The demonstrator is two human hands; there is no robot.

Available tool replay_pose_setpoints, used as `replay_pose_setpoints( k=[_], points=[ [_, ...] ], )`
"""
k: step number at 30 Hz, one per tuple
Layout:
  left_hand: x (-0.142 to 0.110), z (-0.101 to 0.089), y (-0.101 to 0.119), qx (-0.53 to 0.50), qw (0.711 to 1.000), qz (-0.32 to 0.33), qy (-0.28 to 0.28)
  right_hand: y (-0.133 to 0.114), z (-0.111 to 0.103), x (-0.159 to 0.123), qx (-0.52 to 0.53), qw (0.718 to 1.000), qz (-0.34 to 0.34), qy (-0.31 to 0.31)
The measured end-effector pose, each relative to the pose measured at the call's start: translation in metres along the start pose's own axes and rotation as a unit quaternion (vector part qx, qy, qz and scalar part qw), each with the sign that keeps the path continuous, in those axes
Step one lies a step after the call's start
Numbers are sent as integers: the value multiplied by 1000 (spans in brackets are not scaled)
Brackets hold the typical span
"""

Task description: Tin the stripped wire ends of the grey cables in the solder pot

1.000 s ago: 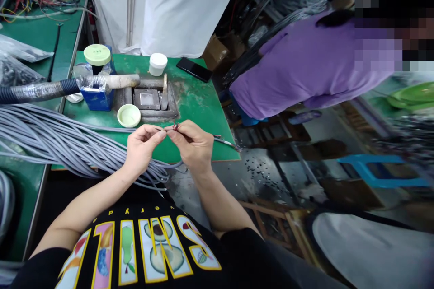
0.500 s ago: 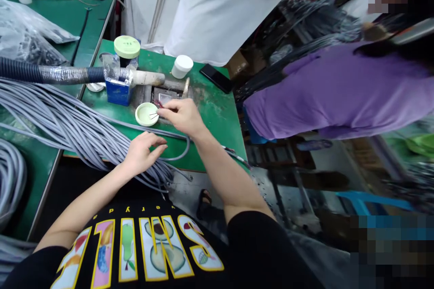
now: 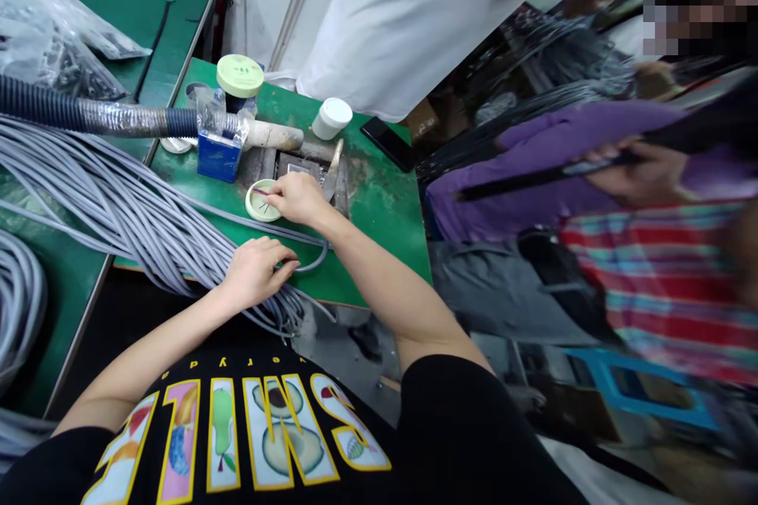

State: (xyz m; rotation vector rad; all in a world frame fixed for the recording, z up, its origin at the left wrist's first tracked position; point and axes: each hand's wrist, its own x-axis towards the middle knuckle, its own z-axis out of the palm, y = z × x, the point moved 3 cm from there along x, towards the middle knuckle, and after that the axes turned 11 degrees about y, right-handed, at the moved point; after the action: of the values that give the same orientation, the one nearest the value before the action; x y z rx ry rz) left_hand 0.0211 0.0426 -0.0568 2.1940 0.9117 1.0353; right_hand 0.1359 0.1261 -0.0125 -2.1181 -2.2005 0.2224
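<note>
My right hand (image 3: pixel 299 197) is closed in a pinch on thin wires (image 3: pixel 259 191), one reddish and others dark. Their tips reach into a shallow pale green dish (image 3: pixel 251 209) on the green table. My left hand (image 3: pixel 256 272) hovers by the near edge, over the ends of a big bundle of grey cables (image 3: pixel 148 209). Its fingers are loosely bent, the thumb stands apart, and I see nothing held in it. One grey cable (image 3: pixel 323 256) loops on the table between my hands. Just beyond my right hand is a square metal pot (image 3: pixel 305 166) with a silvery surface.
A ribbed hose (image 3: pixel 166 122) with a pale nozzle rests on a blue box (image 3: pixel 218 158). Around it stand a green-lidded jar (image 3: pixel 240 76), a white tub (image 3: pixel 332 118), a scraper (image 3: pixel 335 170) and a phone (image 3: pixel 388 144). People stand beyond and to the right, one in plaid (image 3: pixel 663 276).
My right hand has moved left, bringing the wire tips over the pale dish. My left hand has shifted slightly. A person in plaid has come into view at the right.
</note>
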Motion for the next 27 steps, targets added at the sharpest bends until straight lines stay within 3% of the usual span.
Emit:
replay_pose_setpoints(
  k=[7,10,14,19,27],
  points=[
    [0,-1,1,-2,1000,-8,1,7,-5,-2,8,1000,4,11],
    [0,-3,1,-10,1000,-5,14,29,-19,0,25,997,42,54],
    [0,-3,2,-11,1000,4,29,69,-30,8,12,983,144,111],
    [0,-3,2,-15,999,5,38,97,-15,24,2,975,199,101],
    [1,-4,2,-18,999,-6,30,104,3,35,-10,973,216,82]
  ],
)
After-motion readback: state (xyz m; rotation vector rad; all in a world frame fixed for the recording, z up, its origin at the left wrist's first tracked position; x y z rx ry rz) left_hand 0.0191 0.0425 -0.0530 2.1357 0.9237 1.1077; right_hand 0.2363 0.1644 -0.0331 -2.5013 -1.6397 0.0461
